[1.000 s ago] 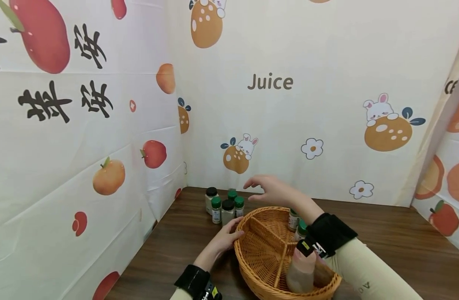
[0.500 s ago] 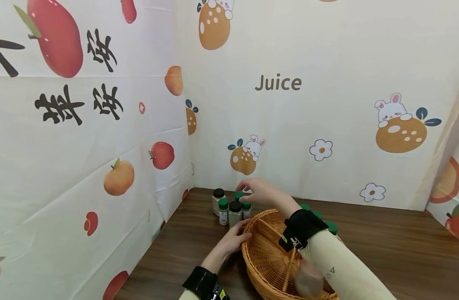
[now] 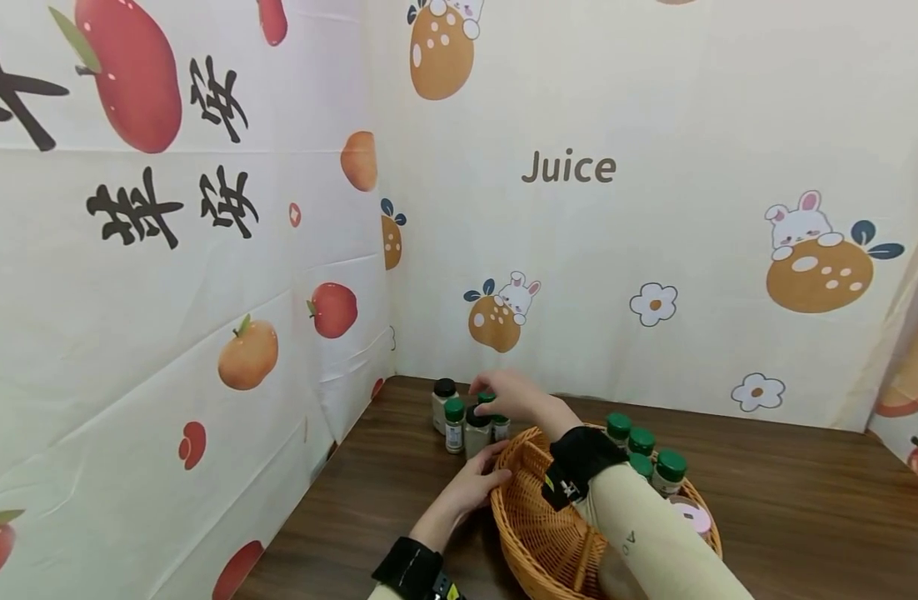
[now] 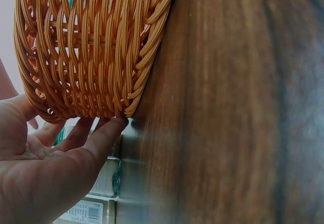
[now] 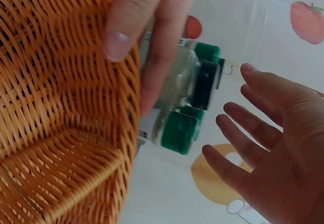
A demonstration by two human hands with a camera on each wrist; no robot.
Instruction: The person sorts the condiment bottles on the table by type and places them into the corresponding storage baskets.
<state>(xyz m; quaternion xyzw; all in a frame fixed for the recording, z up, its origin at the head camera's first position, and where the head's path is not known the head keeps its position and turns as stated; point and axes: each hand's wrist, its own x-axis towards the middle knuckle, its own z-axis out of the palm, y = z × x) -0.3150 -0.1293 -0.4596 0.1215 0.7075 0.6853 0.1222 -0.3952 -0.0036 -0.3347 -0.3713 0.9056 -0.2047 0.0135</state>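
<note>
My left hand (image 3: 470,487) grips the left rim of a round wicker basket (image 3: 513,537). In the right wrist view its thumb lies inside the rim, with the fingers outside. Spread and holding nothing, my right hand (image 3: 515,398) is over a cluster of spice jars behind the basket. One green-capped jar (image 3: 455,429) and black-capped jars, one at the back (image 3: 444,408), stand in that cluster. In the right wrist view, the right hand's fingertips point toward a black cap (image 5: 205,85) and a green cap (image 5: 177,131), apart from both.
Several green-capped jars (image 3: 669,469) and a jar with a pink lid (image 3: 691,515) sit in the basket's right side. Wicker dividers (image 5: 81,183) split the basket. The wooden table (image 3: 819,500) meets fruit-printed cloth walls (image 3: 699,208) at the back and left.
My right hand has moved left and slightly down from above the basket to over the jar cluster. The left hand keeps its hold on the rim. The head view has shifted somewhat.
</note>
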